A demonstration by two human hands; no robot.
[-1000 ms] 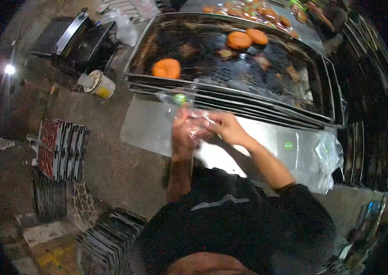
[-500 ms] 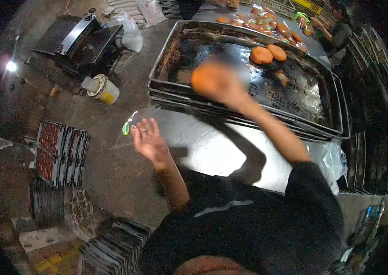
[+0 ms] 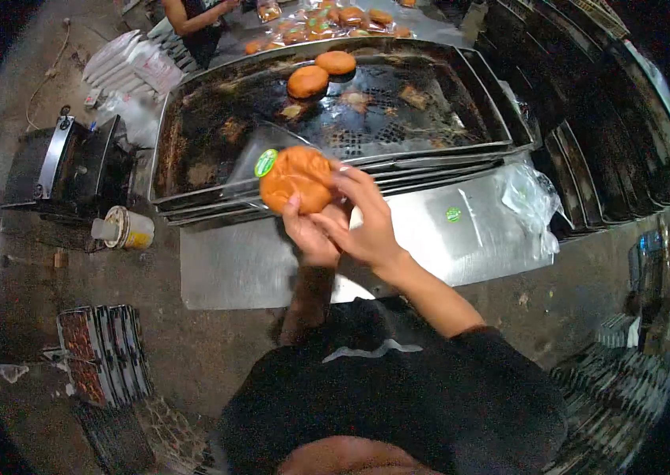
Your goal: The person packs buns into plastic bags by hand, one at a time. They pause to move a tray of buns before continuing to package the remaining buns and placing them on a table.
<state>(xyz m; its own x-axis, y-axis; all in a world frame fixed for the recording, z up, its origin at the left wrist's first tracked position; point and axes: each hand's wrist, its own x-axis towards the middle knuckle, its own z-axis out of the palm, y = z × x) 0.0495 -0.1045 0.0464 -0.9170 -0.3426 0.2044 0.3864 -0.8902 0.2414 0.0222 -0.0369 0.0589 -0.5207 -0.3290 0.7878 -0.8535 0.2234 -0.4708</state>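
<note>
A round brown bun (image 3: 297, 180) sits in a clear plastic bag with a green label (image 3: 266, 163), held above the near edge of a dark baking tray (image 3: 216, 158). My left hand (image 3: 315, 237) grips the bun from below, its thumb pressed on the bun's lower edge. My right hand (image 3: 368, 226) is closed around the bun's right side, with the fingertips slightly blurred. On the tray lie two more buns, one nearer (image 3: 307, 81) and one farther (image 3: 336, 62).
The trays are stacked on a metal table (image 3: 232, 269). Clear plastic bags (image 3: 529, 194) and a loose green label (image 3: 453, 214) lie at its right. Bagged buns (image 3: 335, 22) fill the table behind, near another person's arm (image 3: 192, 20). A white bucket (image 3: 129, 227) stands left.
My right hand has brought the bun from over the tray to my left hand, and the bun is now in the labelled bag. The view has turned to the right.
</note>
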